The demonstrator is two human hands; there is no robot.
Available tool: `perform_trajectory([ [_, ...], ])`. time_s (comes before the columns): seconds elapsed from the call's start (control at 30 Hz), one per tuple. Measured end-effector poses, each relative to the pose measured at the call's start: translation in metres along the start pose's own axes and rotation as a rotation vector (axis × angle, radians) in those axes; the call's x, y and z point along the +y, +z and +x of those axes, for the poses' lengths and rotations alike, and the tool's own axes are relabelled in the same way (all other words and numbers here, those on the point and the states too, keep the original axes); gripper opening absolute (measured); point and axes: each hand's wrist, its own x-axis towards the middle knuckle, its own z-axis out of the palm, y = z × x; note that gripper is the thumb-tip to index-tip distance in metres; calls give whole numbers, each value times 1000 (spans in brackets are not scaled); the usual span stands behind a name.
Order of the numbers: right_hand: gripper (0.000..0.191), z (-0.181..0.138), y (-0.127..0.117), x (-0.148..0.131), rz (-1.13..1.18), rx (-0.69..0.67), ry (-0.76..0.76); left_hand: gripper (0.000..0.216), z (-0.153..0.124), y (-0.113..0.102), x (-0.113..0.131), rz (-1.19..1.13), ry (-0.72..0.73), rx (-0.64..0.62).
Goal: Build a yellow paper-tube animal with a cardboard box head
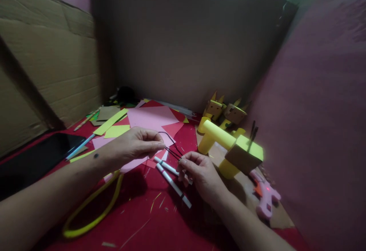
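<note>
A thin black cord point(172, 152) stretches in a loop between my two hands above the red surface. My left hand point(144, 143) pinches one end of it, thumb against fingers. The other end sits between the thumb and fingers of my right hand point(200, 171). Under and beside the right hand lie white marker pens point(172, 185). To the right stands a yellow paper animal figure point(220, 134) with a cardboard box head point(246, 155) covered in yellow on top; dark thin sticks rise from the head.
A pink glue gun point(267, 195) with a lit red spot lies at the right on cardboard point(281, 216). Two smaller cardboard-headed figures point(214, 109) stand behind. Pink paper sheets point(151, 117), a yellow looped strip point(85, 232) and a black phone-like slab point(42, 159) lie leftward. Cardboard point(57, 52) walls the left.
</note>
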Motion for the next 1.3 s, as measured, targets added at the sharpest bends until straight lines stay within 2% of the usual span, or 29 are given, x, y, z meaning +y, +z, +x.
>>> perform_trajectory([
  [0.43, 26, -1, 1, 2, 153, -72, -13, 15, -8, 8, 13, -266, 18, -17],
  [0.6, 25, -3, 3, -3, 260, -96, -44, 8, -4, 12, 21, -285, 47, -82],
  [0.87, 30, -5, -2, -6, 404, -337, -64, 5, 2, 34, 69, -149, 48, -113],
  [0.97, 30, -4, -3, -5, 430, -397, -61, 9, 5, 34, 81, -120, 59, -84],
  [1.03, 30, -3, -5, -4, 447, -380, -37, 10, 7, 29, 81, -79, 61, -56],
  [1.3, 31, 0, -8, -5, 354, -142, 16, 4, 10, 13, 65, 95, 94, 97],
])
